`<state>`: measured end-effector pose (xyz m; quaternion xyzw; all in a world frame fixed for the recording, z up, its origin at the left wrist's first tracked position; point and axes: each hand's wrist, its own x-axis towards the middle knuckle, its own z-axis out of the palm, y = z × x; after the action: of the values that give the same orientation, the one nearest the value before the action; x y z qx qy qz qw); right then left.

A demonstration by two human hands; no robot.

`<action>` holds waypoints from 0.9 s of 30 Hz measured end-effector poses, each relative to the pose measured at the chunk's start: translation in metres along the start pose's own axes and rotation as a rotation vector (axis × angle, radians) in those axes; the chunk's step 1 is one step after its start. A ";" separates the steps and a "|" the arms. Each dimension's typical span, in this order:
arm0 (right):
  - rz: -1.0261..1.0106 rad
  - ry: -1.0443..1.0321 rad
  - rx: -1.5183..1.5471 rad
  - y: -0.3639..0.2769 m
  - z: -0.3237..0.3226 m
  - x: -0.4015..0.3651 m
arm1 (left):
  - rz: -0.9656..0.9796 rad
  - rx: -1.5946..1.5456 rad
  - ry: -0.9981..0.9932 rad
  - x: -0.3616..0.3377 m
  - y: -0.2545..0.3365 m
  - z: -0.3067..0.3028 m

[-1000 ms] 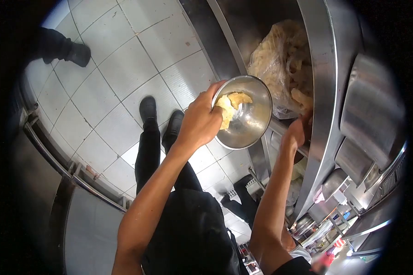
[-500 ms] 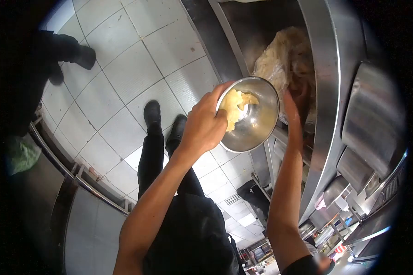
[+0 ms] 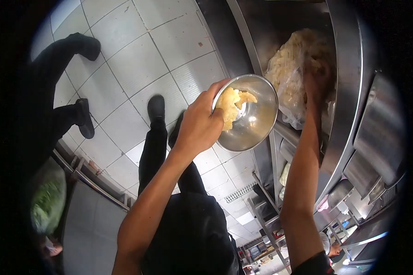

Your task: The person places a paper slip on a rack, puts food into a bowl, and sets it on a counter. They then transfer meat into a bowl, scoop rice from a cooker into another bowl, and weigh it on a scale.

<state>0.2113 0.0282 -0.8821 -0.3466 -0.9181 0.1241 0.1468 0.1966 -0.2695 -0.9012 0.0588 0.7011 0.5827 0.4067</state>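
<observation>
My left hand [image 3: 201, 120] grips the rim of a round metal bowl [image 3: 258, 126], thumb inside and fingers beneath. Pale yellow pieces of food [image 3: 231, 104] lie in the bowl, on the side near my thumb. On a metal shelf under the counter rests a clear plastic bag [image 3: 287, 73] full of similar pale yellow pieces. My right hand [image 3: 317, 82] reaches into the shadow at the bag's right side. Its fingers are dark and partly hidden, so whether they hold anything does not show.
A steel counter edge [image 3: 351, 91] runs above the shelf, with metal containers [image 3: 381, 123] on it. Another person's dark-clad legs [image 3: 66, 117] stand on the tiled floor [image 3: 128, 59] at the left. A bag of green vegetables [image 3: 48, 201] is at lower left, above a steel surface [image 3: 92, 224].
My right hand has gone further into the shadow by the bag. The bowl stays in my left hand. The other person's legs have shifted, and more of the green vegetable bag shows.
</observation>
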 end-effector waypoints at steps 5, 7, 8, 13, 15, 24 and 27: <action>0.242 0.222 0.265 0.031 -0.019 -0.031 | -0.038 -0.030 0.008 0.005 0.002 -0.003; 0.217 0.073 0.336 0.015 -0.034 -0.046 | 0.006 -0.020 0.024 0.010 0.002 -0.004; 0.199 -0.074 0.409 0.005 -0.043 -0.055 | 0.004 -0.024 0.029 0.013 0.005 -0.004; 0.201 -0.419 0.445 -0.025 -0.050 -0.054 | 0.033 -0.001 0.024 0.024 0.020 0.002; 0.196 -0.227 0.280 0.004 -0.022 -0.022 | 0.058 0.037 0.034 0.027 0.023 -0.002; -0.044 -0.275 -0.157 0.019 0.021 0.019 | 0.002 0.042 -0.048 0.030 0.019 -0.020; 0.060 -0.112 -0.154 0.019 0.024 0.002 | -0.016 0.008 -0.049 0.034 0.018 -0.024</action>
<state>0.2127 0.0403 -0.9105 -0.3765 -0.9210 0.0769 0.0644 0.1517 -0.2628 -0.9031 0.0692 0.6935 0.5752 0.4282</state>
